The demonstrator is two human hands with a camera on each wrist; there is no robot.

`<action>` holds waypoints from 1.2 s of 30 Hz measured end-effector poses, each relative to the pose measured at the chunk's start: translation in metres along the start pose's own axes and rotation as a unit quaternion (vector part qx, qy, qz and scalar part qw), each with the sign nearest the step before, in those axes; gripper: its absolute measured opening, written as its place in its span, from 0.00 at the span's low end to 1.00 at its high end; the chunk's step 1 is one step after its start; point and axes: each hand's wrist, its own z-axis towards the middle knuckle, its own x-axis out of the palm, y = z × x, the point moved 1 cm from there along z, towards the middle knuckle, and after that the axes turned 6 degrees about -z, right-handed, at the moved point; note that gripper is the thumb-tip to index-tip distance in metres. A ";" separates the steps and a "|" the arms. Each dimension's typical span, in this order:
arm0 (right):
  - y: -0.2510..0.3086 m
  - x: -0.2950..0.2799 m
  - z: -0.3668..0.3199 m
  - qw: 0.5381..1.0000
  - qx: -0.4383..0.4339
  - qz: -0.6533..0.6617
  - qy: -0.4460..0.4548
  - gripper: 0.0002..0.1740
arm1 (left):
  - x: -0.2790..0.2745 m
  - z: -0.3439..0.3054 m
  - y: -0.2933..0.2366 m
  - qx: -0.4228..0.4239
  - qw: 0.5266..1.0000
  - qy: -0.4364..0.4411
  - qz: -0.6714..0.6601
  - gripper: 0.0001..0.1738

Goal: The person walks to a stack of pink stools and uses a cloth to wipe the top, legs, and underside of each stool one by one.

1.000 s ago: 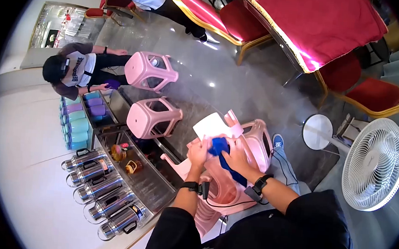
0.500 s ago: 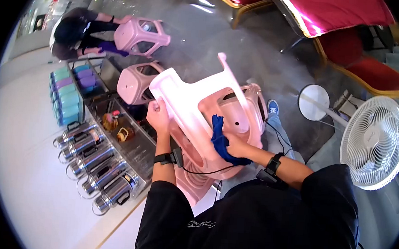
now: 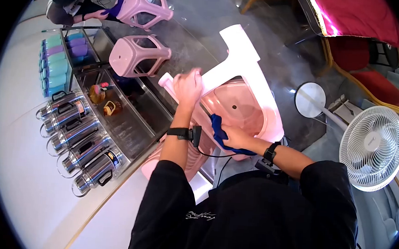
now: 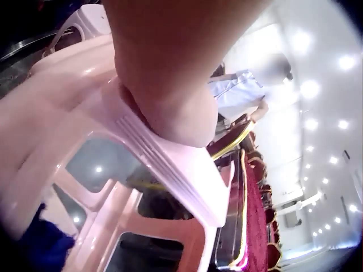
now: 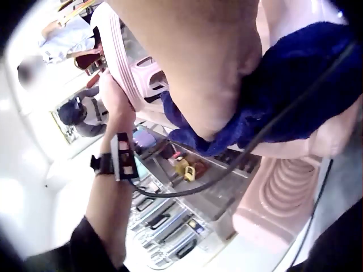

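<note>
A pink plastic stool (image 3: 266, 97) lies tilted in front of me, its legs pointing away and its hollow side showing. My left hand (image 3: 188, 87) grips one of its legs on the left; in the left wrist view the hand wraps over a ribbed edge (image 4: 153, 150). A dark blue cloth (image 3: 216, 128) is bunched in my right hand (image 3: 236, 138), against the stool's near side. The right wrist view shows the cloth (image 5: 306, 73) spilling around that hand, with its fingertips hidden. Another pink piece with curved ridges (image 5: 289, 184) sits below the stool.
Several steel flasks (image 3: 90, 167) and teal and purple jugs (image 3: 55, 68) line the left, beside a metal trolley (image 3: 134, 134). Two more pink stools (image 3: 134, 57) stand beyond, one being handled by a person with a purple cloth. A white fan (image 3: 373, 146) stands at right.
The stool has been turned and raised, its legs swinging up and right. My left hand left the cloth and took the stool's leg. The right hand keeps the cloth. The person beyond bent over a stool.
</note>
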 end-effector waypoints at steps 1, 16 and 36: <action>-0.005 0.003 0.000 1.000 0.000 -0.002 -0.002 0.21 | 0.005 -0.006 0.003 -0.047 0.997 0.060 0.018 0.20; -0.008 0.046 0.007 0.974 -0.007 -0.200 0.108 0.23 | 0.009 -0.051 0.053 0.009 0.998 -0.033 0.061 0.25; 0.001 -0.033 -0.024 0.857 -0.052 -0.398 0.323 0.28 | 0.022 -0.027 0.035 0.069 0.997 0.029 -0.010 0.27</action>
